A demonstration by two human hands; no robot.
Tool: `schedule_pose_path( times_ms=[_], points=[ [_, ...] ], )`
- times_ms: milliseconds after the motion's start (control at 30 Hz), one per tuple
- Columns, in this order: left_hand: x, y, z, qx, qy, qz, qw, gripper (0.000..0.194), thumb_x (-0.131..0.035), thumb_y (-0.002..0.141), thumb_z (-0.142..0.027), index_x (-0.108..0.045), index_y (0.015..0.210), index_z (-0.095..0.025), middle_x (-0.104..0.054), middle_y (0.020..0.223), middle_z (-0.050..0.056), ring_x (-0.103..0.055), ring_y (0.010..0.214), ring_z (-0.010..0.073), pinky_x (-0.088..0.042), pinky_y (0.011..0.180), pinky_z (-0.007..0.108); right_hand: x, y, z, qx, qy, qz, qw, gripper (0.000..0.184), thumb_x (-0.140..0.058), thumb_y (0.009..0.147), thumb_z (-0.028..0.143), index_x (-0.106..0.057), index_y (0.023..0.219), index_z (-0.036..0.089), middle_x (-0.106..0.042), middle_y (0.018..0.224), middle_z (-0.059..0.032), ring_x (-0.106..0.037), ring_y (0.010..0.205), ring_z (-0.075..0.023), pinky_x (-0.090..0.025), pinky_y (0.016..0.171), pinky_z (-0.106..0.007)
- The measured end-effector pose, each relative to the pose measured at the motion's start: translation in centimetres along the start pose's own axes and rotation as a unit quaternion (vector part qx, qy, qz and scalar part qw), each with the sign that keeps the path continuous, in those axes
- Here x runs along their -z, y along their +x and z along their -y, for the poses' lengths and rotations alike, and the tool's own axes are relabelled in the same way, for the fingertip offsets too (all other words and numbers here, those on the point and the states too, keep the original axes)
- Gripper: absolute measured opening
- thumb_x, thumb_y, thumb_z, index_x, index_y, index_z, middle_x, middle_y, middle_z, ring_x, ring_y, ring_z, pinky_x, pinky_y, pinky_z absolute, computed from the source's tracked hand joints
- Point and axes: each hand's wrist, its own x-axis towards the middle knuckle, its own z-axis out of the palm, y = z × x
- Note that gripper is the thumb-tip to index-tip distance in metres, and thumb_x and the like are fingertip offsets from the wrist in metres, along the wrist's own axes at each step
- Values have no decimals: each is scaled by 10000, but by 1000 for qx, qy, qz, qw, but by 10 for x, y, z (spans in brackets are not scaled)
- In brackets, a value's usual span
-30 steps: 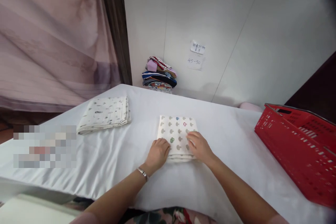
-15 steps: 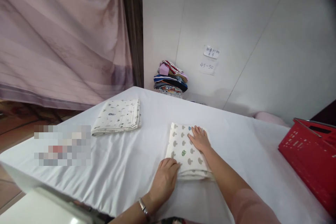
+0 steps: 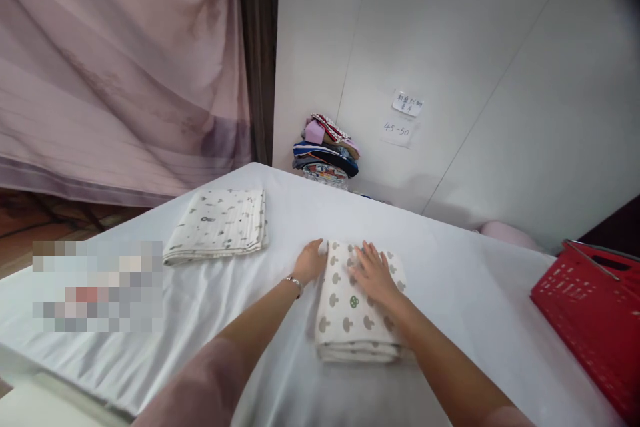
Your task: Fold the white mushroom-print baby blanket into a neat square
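On the table (image 3: 465, 327), a cloth (image 3: 345, 320), with the right hand (image 3: 379, 278) on top and the left hand (image 3: 309, 262) just beside its far left corner. To the left, a second cloth (image 3: 220, 221); to the right, a basket (image 3: 585, 320). Behind the table, a stack (image 3: 326, 151) before the wall (image 3: 450, 47); left, a curtain (image 3: 125, 67).

Room between mushroom-print cloth (image 3: 340, 313) and red basket (image 3: 595, 327); right forearm (image 3: 445, 347) bars near side; wall (image 3: 450, 60) blocks beyond.
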Motion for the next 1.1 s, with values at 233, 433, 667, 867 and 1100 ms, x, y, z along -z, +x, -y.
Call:
schedule_pose_path(
  times_ms=[233,433,667,867,1100],
  points=[
    [-14,38,0,-60,6,45,997,408,-500,756,-169,-578,1151,-233,-665,968,42,-610,851,158,-447,771,250,-12,-31,19,142,37,22,989,627,-364,877,558,-231,1421,275,-59,1511,-72,-15,1378,-287,-82,1070,-560],
    [-12,66,18,-61,18,28,998,233,-526,723,-160,-674,888,-230,-686,853,11,-597,851,157,-413,854,266,-1,-37,24,291,58,93,951,540,-389,883,530,-330,1376,317,-208,1489,-43,-106,1374,-256,-56,1084,-529],
    [-11,71,20,-56,23,48,997,282,-523,723,-164,-683,933,-263,-699,878,-18,-604,891,152,-413,877,254,-1,-36,25,280,54,94,954,534,-396,885,522,-330,1375,323,-210,1488,-41,-112,1373,-250,-67,1085,-519],
    [-12,63,17,-101,16,59,993,428,-525,710,-139,-640,1093,-290,-652,1096,-13,-574,1020,157,-383,953,249,-1,-32,26,289,48,98,951,538,-380,884,544,-347,1369,314,-188,1495,-37,-119,1371,-245,-56,1085,-511],
    [-7,73,16,-67,35,64,995,339,-525,709,-134,-686,989,-235,-678,1035,16,-584,1021,184,-409,941,278,3,-33,29,266,58,104,957,544,-360,887,556,-326,1376,319,-146,1506,-12,-48,1381,-212,-8,1096,-476]
  ],
)
